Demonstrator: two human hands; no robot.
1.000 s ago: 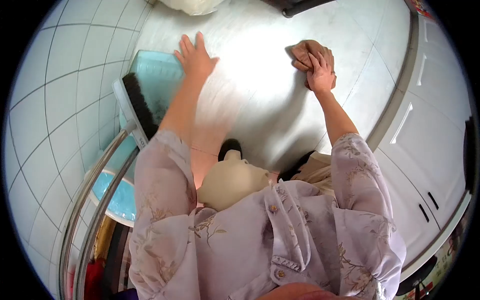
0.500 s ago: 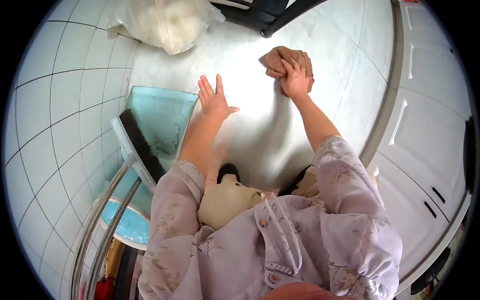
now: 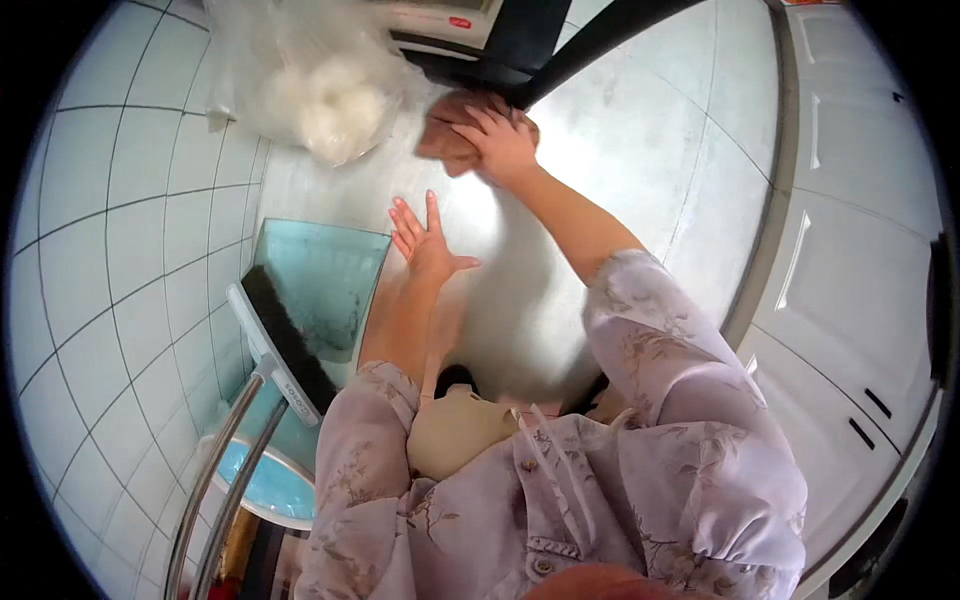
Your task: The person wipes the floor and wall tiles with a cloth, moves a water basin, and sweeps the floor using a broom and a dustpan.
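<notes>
Under my right hand point(image 3: 505, 147) is a crumpled brown cloth point(image 3: 452, 130), pressed against the pale tiled floor point(image 3: 640, 190). The fingers lie over the top of the cloth, which touches the floor near a black stand leg. My left hand point(image 3: 428, 245) hovers with fingers spread and thumb out, holding nothing. It is beside the right edge of a light blue dustpan point(image 3: 325, 255).
A broom head point(image 3: 285, 350) with dark bristles leans in the dustpan at the tiled wall. A clear plastic bag point(image 3: 335, 105) with white contents sits at the back left. A black frame point(image 3: 590, 45) stands at the back, white cabinets point(image 3: 850, 270) at right.
My right hand has slid the brown cloth left and farther away, up to the black frame. My left hand stays spread. The view has tilted up, showing more at the back.
</notes>
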